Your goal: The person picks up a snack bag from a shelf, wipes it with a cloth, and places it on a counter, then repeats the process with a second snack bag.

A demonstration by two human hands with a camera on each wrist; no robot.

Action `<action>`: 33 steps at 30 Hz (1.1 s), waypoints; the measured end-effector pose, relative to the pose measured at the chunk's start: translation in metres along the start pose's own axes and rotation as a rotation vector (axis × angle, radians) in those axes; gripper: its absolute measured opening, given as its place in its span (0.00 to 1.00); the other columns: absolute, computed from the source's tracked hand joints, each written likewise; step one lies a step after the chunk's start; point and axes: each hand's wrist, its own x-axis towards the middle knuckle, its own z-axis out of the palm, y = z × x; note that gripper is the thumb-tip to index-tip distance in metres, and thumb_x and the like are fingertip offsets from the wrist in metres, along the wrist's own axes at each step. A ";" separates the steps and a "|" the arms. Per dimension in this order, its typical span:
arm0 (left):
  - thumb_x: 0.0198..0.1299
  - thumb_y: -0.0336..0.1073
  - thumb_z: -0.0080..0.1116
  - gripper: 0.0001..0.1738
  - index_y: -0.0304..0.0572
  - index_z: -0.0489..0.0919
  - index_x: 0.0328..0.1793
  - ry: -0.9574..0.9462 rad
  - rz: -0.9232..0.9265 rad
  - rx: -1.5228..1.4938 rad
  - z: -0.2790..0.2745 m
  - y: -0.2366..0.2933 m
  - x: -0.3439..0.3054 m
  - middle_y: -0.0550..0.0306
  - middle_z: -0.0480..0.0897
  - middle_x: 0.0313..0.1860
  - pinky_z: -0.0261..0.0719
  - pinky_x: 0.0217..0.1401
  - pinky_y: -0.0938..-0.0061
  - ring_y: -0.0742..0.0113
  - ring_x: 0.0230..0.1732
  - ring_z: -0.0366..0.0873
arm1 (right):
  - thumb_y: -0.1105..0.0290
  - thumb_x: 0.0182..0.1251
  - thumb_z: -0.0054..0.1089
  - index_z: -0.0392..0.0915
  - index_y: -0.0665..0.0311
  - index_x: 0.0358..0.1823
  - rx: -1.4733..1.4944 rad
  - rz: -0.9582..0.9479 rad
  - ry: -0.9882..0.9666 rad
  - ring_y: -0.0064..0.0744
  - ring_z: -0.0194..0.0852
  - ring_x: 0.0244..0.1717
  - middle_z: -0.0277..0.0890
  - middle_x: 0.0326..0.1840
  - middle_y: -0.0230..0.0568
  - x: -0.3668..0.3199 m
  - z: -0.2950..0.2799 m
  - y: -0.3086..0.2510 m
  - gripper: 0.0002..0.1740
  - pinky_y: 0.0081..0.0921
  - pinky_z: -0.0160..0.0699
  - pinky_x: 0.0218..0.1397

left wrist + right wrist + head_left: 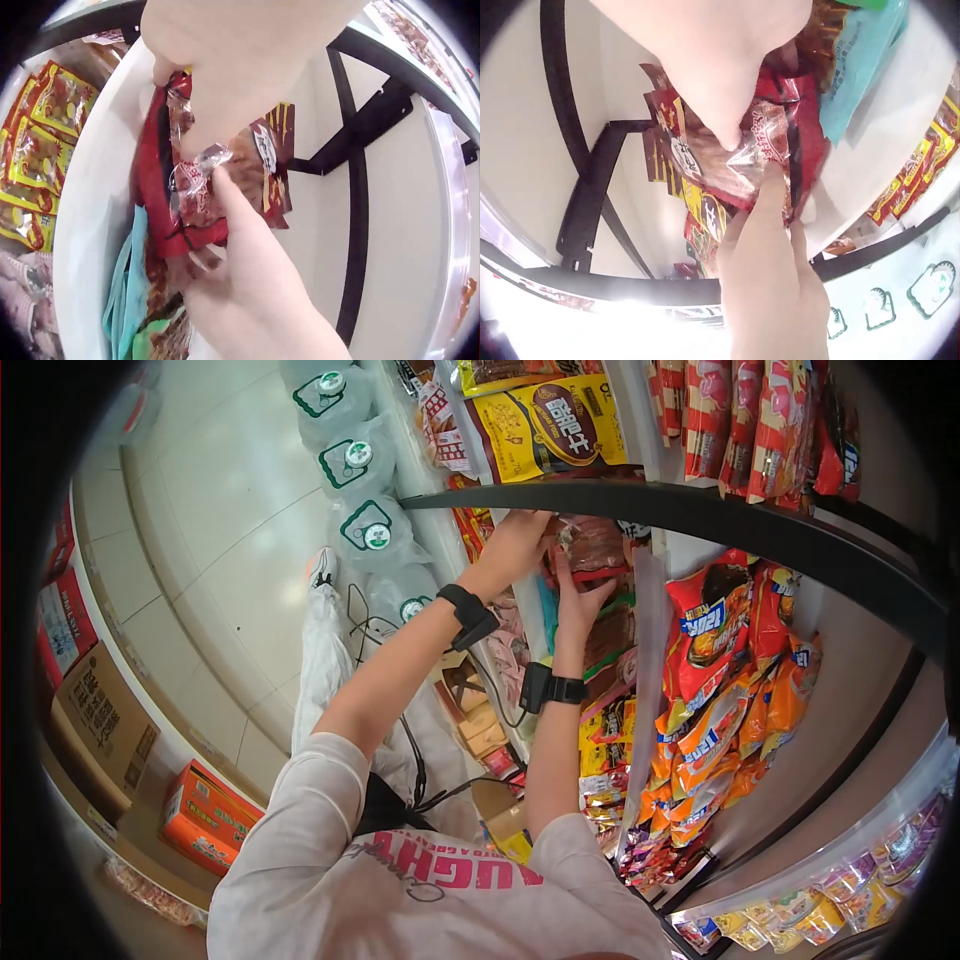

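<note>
Both hands hold a red-edged snack pack (154,176) with a clear window and brown contents, just above the shelf tray. My left hand (513,550) grips its far end; in the right wrist view this hand's fingers lie along the pack's side. My right hand (578,605) holds the nearer end, with its thumb on the crinkled clear film and the other fingers partly hidden beneath. A teal pack (859,67) stands in the tray close by the right hand. Brown-and-yellow packs (281,146) lie behind the held one.
A black curved shelf bar (700,508) crosses just beyond the hands. Large water bottles (370,530) line the floor at left. Red and orange snack bags (710,620) fill the shelf section at right. Large yellow bags (550,425) sit past the bar. Cardboard boxes (105,725) stand far left.
</note>
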 end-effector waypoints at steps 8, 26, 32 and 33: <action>0.47 0.22 0.58 0.37 0.35 0.71 0.71 -0.061 -0.051 0.234 -0.013 0.026 -0.020 0.31 0.63 0.73 0.67 0.73 0.54 0.36 0.73 0.63 | 0.61 0.54 0.81 0.35 0.76 0.80 -0.578 -0.170 0.089 0.50 0.73 0.66 0.48 0.79 0.66 0.030 -0.001 0.038 0.67 0.37 0.79 0.63; 0.59 0.19 0.46 0.38 0.37 0.59 0.79 0.220 -0.296 -0.788 0.002 0.020 -0.032 0.43 0.56 0.80 0.64 0.78 0.60 0.47 0.82 0.53 | 0.65 0.65 0.72 0.72 0.73 0.52 -0.103 -0.038 0.088 0.28 0.74 0.43 0.78 0.41 0.40 -0.012 0.020 0.026 0.23 0.26 0.74 0.45; 0.61 0.20 0.48 0.32 0.34 0.62 0.74 0.229 -0.432 -0.815 -0.007 0.014 -0.032 0.44 0.71 0.68 0.77 0.60 0.69 0.57 0.64 0.74 | 0.60 0.66 0.71 0.76 0.73 0.37 -0.191 0.033 0.077 0.25 0.71 0.34 0.78 0.33 0.39 -0.008 0.024 0.019 0.21 0.28 0.71 0.40; 0.61 0.20 0.49 0.31 0.33 0.63 0.72 0.263 -0.435 -0.810 -0.005 0.011 -0.032 0.45 0.73 0.65 0.77 0.59 0.69 0.58 0.61 0.75 | 0.60 0.67 0.70 0.76 0.73 0.37 -0.143 0.033 0.069 0.25 0.70 0.33 0.78 0.32 0.38 -0.002 0.022 0.041 0.20 0.27 0.71 0.40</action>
